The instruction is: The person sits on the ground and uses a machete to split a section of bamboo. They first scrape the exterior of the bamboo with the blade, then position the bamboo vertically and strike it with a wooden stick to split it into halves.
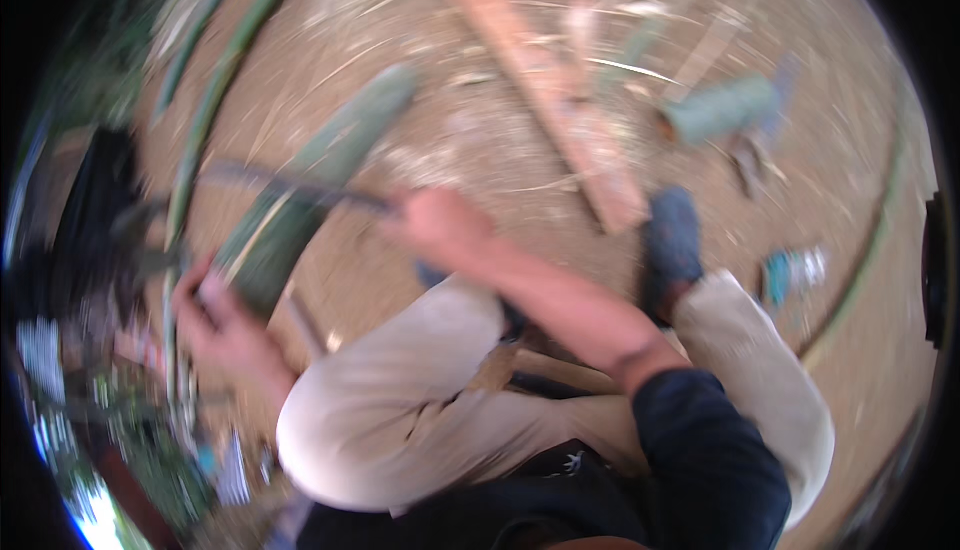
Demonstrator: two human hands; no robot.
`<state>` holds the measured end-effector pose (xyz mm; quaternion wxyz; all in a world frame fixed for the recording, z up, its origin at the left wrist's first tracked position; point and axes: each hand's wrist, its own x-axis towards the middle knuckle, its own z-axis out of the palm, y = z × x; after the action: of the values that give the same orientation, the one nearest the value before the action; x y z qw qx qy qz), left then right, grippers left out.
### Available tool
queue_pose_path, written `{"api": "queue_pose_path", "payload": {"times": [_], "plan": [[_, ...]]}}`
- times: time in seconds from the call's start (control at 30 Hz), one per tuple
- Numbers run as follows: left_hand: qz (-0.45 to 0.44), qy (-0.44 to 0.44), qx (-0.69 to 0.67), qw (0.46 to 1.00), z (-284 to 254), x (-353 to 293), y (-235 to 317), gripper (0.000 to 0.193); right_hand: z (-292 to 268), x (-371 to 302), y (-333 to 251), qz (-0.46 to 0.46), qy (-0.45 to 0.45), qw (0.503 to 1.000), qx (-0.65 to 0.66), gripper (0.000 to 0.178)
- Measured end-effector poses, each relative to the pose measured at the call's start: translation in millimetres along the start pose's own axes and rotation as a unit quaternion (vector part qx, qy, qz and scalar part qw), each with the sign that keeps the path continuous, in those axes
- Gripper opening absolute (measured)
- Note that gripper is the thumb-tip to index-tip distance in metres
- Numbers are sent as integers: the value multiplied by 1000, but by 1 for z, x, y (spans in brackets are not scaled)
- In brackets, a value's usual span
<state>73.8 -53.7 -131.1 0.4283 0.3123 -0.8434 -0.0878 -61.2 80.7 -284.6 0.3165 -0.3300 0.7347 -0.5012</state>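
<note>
My right hand (447,228) is closed around the handle of a long, dark-bladed knife (290,183). Its blade points left and lies across a thick green bamboo section (345,130) on the ground; blur hides whether the two touch. A pale strip runs lengthwise along the bamboo. By the section's near end is my left hand (228,328), its fingers bent and apart, with nothing visible in them. Motion blurs both hands and the blade.
A reddish plank (545,85) lies ahead among scattered pale slivers. Farther right is a short green bamboo piece (722,110). A clear bottle with a teal label (793,275) lies right of my foot. Long green poles (222,80) curve along the left.
</note>
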Motion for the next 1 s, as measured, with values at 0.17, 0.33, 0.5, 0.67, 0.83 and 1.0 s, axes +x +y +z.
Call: {"api": "queue_pose_path", "payload": {"times": [0.17, 0.33, 0.5, 0.67, 0.83, 1.0], "plan": [[19, -12, -59, 998, -8, -7, -16, 28, -2, -47, -37, -184, 2, 981, -61, 30], [58, -9, -151, 987, 6, -6, -10, 32, -7, -23, -27, -57, 4, 998, -8, 30], [85, 7, -118, 989, -3, -8, -16, 37, -11, -13, -15, -18, -13, 997, -69, 32], [161, 2, -178, 971, 6, 3, -13, 33, -3, -39, -35, -120, 40, 991, -46, 27], [157, 5, -182, 971, 2, 4, -5, 40, -8, -10, -17, -45, 76, 993, -81, 32], [168, -4, -199, 966, 3, -3, -3, 46, -13, -18, -30, -85, 62, 991, -81, 22]]}}
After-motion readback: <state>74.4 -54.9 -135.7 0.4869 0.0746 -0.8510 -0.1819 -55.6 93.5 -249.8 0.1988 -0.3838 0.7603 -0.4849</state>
